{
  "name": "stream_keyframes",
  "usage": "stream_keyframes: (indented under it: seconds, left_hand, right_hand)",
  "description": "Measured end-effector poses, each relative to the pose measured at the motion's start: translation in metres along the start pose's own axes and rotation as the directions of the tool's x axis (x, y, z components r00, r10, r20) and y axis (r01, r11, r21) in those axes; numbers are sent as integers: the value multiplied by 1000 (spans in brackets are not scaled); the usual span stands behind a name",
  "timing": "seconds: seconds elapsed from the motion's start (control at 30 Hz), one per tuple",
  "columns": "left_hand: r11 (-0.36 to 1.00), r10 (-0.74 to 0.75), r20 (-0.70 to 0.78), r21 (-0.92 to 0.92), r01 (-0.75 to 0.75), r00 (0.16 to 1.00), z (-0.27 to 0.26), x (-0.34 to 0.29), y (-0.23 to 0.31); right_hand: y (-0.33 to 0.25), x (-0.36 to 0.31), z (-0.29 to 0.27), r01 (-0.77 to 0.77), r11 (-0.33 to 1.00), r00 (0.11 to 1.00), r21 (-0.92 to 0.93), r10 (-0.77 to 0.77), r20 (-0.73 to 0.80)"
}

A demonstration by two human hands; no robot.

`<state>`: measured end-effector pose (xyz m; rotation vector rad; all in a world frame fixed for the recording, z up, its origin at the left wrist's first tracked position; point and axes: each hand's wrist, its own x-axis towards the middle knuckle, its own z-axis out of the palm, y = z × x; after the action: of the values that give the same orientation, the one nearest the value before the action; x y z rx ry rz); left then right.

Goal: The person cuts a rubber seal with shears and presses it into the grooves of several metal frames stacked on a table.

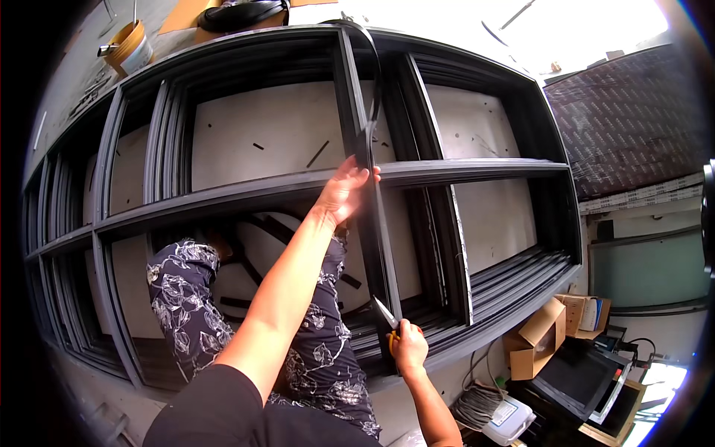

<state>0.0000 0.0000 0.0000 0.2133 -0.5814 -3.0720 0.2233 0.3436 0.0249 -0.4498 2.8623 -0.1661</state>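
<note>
A large dark grey metal frame [261, 181] with crossbars lies before me, stacked on several similar ones. My left hand [344, 192], slightly blurred, is at the middle upright bar [383, 253] near the long crossbar, its fingers closed around a black rubber strip [377, 82]. That strip curves down to it from the frame's far edge. Lower on the same bar, my right hand [410, 347] grips scissors [385, 313] with orange-yellow handles. Their pointed blades look closed and aim up and left along the bar.
My legs stand inside a frame opening, with dark strip pieces [268, 227] around them. A yellow bucket [132, 48] and a coil of black strip [242, 15] lie beyond the frame. At the right are a cardboard box [538, 339], coiled cable [477, 406] and patterned dark sheets [625, 119].
</note>
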Motion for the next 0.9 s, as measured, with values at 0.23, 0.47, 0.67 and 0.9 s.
stream_keyframes:
  seconds: [0.23,0.47,0.67,0.9]
  left_hand:
    - [819,260,-554,561,124,791,-55,31,-65]
    - [481,363,-509,820,311,781,-35,12,-90]
    - [206,431,-439,898,388,788,11,24,-88]
    - [903,19,-441,393,174,897,0,40,-84]
  right_hand:
    - [-6,3,-6,7,999,1000,-33,-8,-14]
    - [-8,0,-7,-5,999,999,-46,7,44]
    - [-4,0,-4,7,999,999,-52,-5,34]
    - [-8,-3,-8,-3,999,998,-32,5,63]
